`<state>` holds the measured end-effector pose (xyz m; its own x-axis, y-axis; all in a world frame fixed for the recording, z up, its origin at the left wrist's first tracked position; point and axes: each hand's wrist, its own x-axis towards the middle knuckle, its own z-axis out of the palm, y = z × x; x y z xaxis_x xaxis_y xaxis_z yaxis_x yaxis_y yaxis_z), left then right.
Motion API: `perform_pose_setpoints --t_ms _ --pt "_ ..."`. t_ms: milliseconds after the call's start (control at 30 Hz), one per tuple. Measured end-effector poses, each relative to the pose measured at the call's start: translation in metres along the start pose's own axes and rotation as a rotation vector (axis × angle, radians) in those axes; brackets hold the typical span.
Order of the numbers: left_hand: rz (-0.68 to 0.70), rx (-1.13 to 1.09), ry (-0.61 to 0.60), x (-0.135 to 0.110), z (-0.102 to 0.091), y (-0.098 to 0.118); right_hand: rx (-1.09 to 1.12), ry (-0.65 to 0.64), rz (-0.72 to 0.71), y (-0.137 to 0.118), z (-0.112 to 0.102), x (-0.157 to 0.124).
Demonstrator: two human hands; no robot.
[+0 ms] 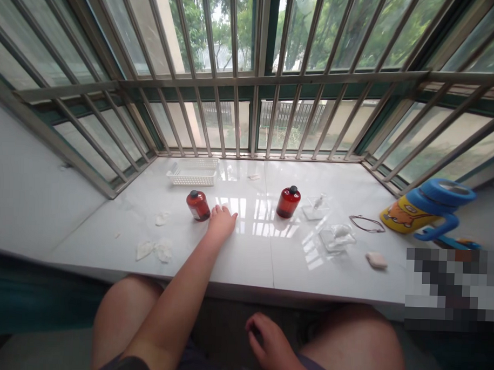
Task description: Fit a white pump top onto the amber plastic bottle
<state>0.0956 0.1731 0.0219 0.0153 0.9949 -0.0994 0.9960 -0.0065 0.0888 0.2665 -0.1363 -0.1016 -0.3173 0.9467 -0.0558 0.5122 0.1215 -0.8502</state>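
A dark red bottle with a black cap [198, 206] stands on the white tiled ledge, tilted in the wide view. Just right of it, my left hand [222, 222] rests on the ledge, fingers stretched out and holding nothing. Its fingertips are close to the bottle; whether they touch it I cannot tell. A second red bottle with a black cap [288, 202] stands upright farther right. Below the ledge, between my knees, my right hand [269, 339] hangs with loosely curled fingers, a gap between thumb and fingers, and nothing visible in it.
A white plastic basket [193, 176] sits at the back left. Crumpled tissue [153, 251] lies at front left. To the right are clear plastic packages [337, 238], a thin cord loop [367, 224], a pinkish block [376, 260] and a blue-yellow jug [412, 212]. Metal window bars [253, 120] enclose the back.
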Motion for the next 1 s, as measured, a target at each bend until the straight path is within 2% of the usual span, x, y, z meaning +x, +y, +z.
perform_pose_setpoints --t_ms 167,433,533,633,800,900,1000 --pt "-0.037 -0.003 0.001 0.009 -0.005 0.003 0.007 0.007 -0.002 0.0 0.0 0.001" --pt "-0.001 -0.008 -0.039 -0.027 0.003 0.01 0.007 -0.01 -0.001 -0.001 0.0 0.003" --pt "-0.025 -0.011 -0.033 -0.03 0.005 0.012 0.003 -0.017 -0.001 -0.001 0.002 0.003" --pt "-0.102 -0.015 -0.009 -0.021 0.004 0.018 0.009 -0.026 0.005 0.0 0.002 0.002" --pt "-0.241 -0.015 0.012 0.009 -0.001 0.03 0.02 -0.019 0.009 0.0 -0.001 0.003" --pt "-0.251 -0.011 0.009 0.023 -0.007 0.035 0.027 -0.013 0.018 0.0 -0.003 0.003" --pt "-0.211 0.002 -0.009 0.021 -0.014 0.036 0.034 -0.018 0.029 -0.001 -0.003 0.003"
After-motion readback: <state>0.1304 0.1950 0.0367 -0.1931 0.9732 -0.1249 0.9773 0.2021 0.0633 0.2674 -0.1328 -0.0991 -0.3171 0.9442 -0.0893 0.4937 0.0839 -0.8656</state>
